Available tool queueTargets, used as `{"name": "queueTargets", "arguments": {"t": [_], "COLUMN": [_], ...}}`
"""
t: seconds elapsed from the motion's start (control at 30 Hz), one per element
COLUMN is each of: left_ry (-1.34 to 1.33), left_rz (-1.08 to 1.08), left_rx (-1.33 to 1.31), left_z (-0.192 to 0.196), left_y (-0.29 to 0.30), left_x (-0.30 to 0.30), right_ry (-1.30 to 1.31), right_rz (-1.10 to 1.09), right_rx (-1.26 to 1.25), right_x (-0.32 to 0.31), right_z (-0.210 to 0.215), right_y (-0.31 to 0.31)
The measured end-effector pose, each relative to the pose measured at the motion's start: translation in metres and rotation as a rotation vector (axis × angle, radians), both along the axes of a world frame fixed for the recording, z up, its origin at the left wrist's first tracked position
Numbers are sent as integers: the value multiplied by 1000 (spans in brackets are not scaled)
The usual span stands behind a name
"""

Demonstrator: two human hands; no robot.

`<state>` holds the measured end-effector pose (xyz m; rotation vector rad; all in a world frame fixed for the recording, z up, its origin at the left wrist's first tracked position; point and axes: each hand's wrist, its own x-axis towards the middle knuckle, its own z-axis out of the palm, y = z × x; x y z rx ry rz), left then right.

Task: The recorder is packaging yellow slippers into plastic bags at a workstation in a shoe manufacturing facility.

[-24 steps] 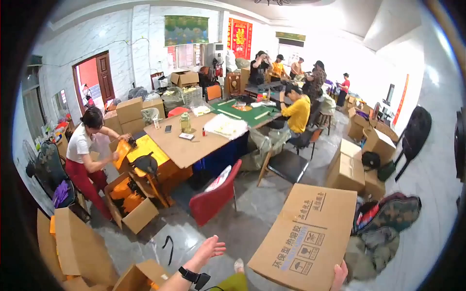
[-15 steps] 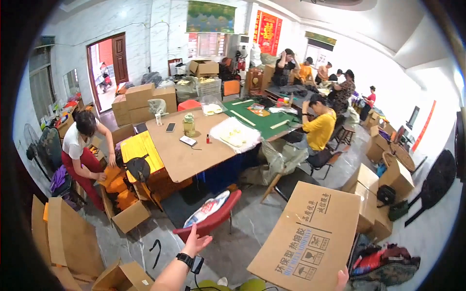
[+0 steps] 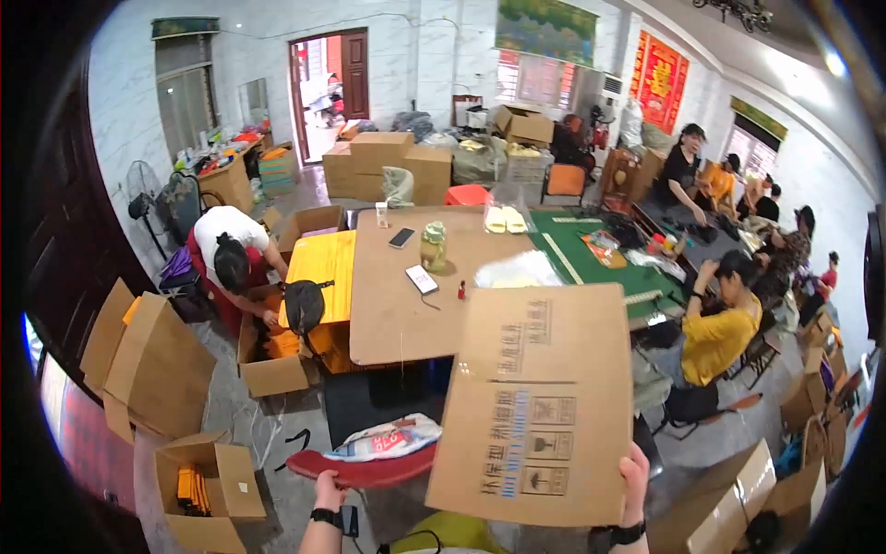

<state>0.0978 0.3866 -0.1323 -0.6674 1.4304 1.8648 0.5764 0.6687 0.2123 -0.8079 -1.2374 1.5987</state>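
Observation:
A cardboard box (image 3: 535, 406), printed on its broad face, is held up in front of me on the right. My right hand (image 3: 635, 480) is closed on its right edge, with the thumb side showing. Low in the view, my left hand (image 3: 328, 489) meets the rim of a red chair (image 3: 388, 469). Its fingers look curled over that rim, though they are partly hidden. On the chair lies a white plastic bag (image 3: 386, 439) with coloured print. Both wrists wear dark bands.
Ahead stands a brown-topped table (image 3: 397, 314) with phones, a jar and slippers. An open carton (image 3: 210, 489) with orange packs sits on the floor at left. A person (image 3: 235, 258) bends over another carton; a person in yellow (image 3: 720, 319) sits at right.
The view has swung left. The box has come to the middle, more upright. My left hand, open and spread before, has closed at the chair's rim.

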Motion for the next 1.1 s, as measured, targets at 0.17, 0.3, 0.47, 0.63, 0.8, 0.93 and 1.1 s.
{"name": "queueTargets", "arguments": {"t": [0.17,0.3,0.47,0.63,0.8,0.93,1.1], "left_ry": [41,102,179,506,775,936,995], "left_rz": [179,271,240,473,338,118,63], "left_rx": [-151,-193,-540,-998,-627,-653,-672], "left_z": [12,7,60,119,190,232,201], "left_y": [25,10,41,74,226,356,436], "left_x": [16,22,37,48,34,9,-69], "right_ry": [54,-39,-43,163,256,295,260], "right_rz": [321,671,901,974,972,978,974], "right_rx": [-67,-171,-297,-239,-211,-311,-430], "right_x": [-97,-192,-279,-370,-456,-504,-545], "right_z": [8,4,14,-21,-105,-139,-178], "right_y": [135,220,284,302,335,364,398]}}
